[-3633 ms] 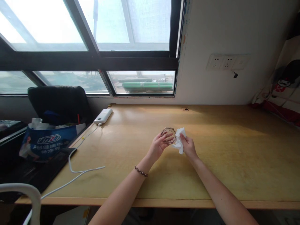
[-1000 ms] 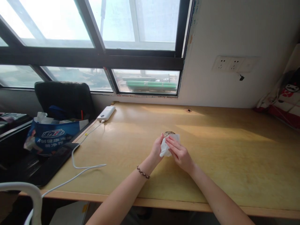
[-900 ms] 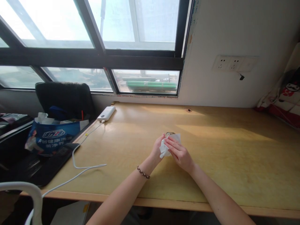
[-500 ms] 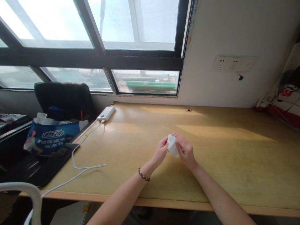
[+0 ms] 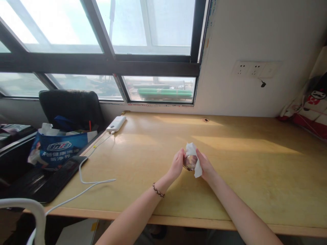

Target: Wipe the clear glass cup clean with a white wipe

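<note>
Above the desk, my left hand [image 5: 177,164] is closed on the left edge of a small round see-through dish [image 5: 190,162] with a brownish, shiny rim. The dish is tilted, and its clear middle faces me. My right hand [image 5: 205,166] is closed on a white tissue [image 5: 190,148], pressing it around the dish's right side. Part of the tissue stands up over the far rim and another part hangs down at the right. The right fingertips are hidden behind the tissue and dish.
On the wooden desk [image 5: 143,190], a white power bank [image 5: 116,124] lies at the far left with a white cable [image 5: 98,182] trailing from it. Left of the desk are a blue bag [image 5: 60,149] and a black chair [image 5: 71,105]. Wall sockets [image 5: 256,69] are at the right.
The tissue first lay over the dish's face, then covered nearly all of it. Now it has shifted to the far and right sides, and the dish's middle shows again.
</note>
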Demonstrator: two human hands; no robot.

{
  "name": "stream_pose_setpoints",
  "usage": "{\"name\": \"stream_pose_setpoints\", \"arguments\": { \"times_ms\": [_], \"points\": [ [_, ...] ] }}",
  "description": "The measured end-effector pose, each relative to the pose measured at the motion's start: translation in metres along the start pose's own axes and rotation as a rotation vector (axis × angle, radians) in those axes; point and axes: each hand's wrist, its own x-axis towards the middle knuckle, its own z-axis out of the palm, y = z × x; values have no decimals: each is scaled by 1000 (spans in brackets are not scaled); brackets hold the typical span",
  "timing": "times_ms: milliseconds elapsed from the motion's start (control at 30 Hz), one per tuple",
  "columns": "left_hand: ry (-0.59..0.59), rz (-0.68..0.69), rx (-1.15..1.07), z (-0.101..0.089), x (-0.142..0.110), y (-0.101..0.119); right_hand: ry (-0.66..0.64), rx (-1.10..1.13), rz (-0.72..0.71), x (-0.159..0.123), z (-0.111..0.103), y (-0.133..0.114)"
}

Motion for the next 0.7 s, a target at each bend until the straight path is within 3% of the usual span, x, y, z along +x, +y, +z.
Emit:
{"name": "stream_pose_setpoints", "arguments": {
  "times_ms": [100, 167, 267, 333, 433, 533, 700],
  "points": [
    [-4, 20, 56, 0, -1, 0, -98, 190, 186, -2, -2, -3],
    [7, 47, 104, -1, 0, 4, -71, 187, 194, -1, -3, -6],
    [115, 61, 133, -4, 2, 13, 110, 13, 96, -1, -5, -9],
    [141, -32, 101, -5, 1, 20, 280, -202, -26, -2, -5, -9],
    [-103, -295, -24, -1, -5, 25, 408, -456, -182, -7, -3, -10],
    [-306, -391, -139, 6, -12, 21, 342, -491, -223, -13, 2, -9],
    [-200, -303, -313, 7, -12, 15, 153, -444, -245, -16, 4, -12]
  ]
}}
